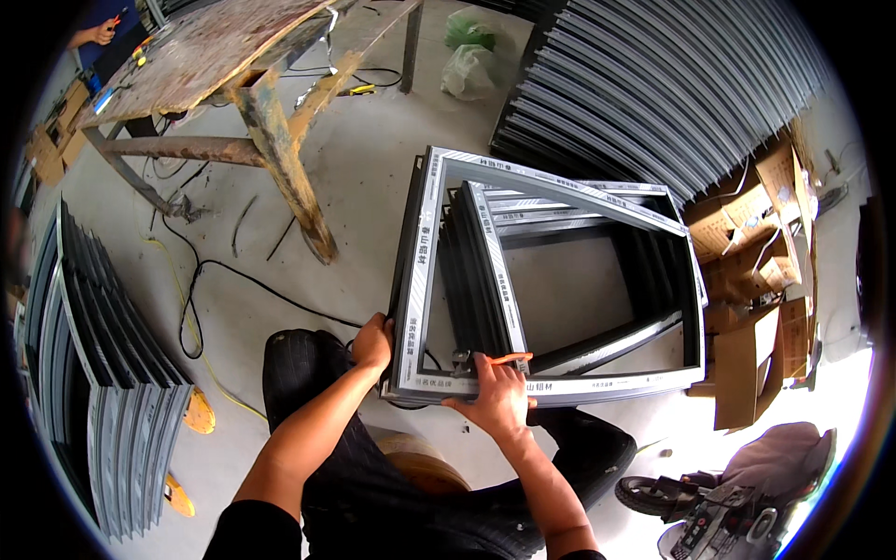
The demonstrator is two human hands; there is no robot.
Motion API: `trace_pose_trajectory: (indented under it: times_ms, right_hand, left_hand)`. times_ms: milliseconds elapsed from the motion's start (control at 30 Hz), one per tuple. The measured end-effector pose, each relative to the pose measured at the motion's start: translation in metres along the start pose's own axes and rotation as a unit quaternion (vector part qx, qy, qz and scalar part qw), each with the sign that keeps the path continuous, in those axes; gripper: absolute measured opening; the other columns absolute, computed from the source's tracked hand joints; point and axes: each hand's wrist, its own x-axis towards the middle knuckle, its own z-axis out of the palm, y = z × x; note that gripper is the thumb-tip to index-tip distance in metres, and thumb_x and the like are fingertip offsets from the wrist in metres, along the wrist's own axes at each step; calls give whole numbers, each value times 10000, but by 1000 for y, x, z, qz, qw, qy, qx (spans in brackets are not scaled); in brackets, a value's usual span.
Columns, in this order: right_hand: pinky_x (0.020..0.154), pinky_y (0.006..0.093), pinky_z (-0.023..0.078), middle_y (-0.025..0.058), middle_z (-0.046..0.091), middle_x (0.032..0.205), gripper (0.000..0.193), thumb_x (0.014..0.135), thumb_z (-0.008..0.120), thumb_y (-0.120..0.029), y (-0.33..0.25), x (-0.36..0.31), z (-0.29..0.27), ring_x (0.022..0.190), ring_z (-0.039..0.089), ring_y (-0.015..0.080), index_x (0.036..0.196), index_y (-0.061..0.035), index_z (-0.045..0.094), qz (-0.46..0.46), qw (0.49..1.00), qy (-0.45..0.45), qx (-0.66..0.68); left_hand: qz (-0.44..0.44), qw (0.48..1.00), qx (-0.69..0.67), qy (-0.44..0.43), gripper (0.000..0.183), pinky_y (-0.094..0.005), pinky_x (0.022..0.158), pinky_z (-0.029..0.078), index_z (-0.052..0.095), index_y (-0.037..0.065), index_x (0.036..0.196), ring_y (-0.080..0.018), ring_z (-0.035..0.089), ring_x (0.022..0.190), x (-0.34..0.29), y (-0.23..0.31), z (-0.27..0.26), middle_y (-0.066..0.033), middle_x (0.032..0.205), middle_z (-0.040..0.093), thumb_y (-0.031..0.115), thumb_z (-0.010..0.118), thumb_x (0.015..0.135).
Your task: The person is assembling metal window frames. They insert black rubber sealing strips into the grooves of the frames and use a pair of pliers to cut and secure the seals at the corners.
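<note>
While the frame sits propped like this, here's how I read it:

Step in hand: looks like assembly or corner work on the silver rectangular aluminium window frame [560, 201]; my guess is the near-left corner joint is getting seated or checked.

Where the frame is: it stands tilted on the grey concrete floor [364, 168], its bottom rail resting against the person's black-trousered knees, with a stack of similar frames nested just behind it.

Left hand [373, 343]: curled shut around the outer edge of the frame's left upright, low down near the corner, forearm coming up from the lower edge at a slant.

Right hand [499, 397]: lies on the bottom rail, fingers spread and pressing, with a thin orange pencil-like stick [511, 357] pinched at the fingertips; wrist bent, elbow tucked low on the right.

Small dark fitting [461, 359]: sits on the rail right by the right fingertips; too small to say what it is.

Next move, as I judge it: keep the left grip firm so the frame doesn't tip, and line the stick's tip up carefully at the corner, since the rail is narrow.

Around: a worn wooden tabletop on rusty legs [215, 47] stands well apart at the upper left, and dark stacked profiles [103, 345] sit to the left.
</note>
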Motion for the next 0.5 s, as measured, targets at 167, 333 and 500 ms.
trace_pose_trajectory:
  times_ms: [167,333,500]
  right_hand:
    - [824,411,448,122,650,961,871,547,801,-543,25,17,1,918,609,282,1189,-18,532,-3,999,44,-18]
    - [692,390,484,116,608,774,476,699,764,-146,55,8,-18,743,584,275,1105,2,563,-70,981,177,40]
    - [516,260,366,36,514,630,181,897,592,-172,66,-13,-41,558,473,132,893,9,597,179,874,272,361]
  left_hand:
    - [36,999,-15,17,303,-500,725,437,561,34,878,-425,581,847,30,26,17,-212,834,627,308,453,944]
    - [51,997,-59,25,309,-505,717,441,595,42,914,-420,593,843,30,19,29,-206,861,639,322,469,940]
    - [86,990,-73,82,298,-471,654,440,600,40,882,-376,598,747,-2,14,3,-178,765,626,314,493,933]
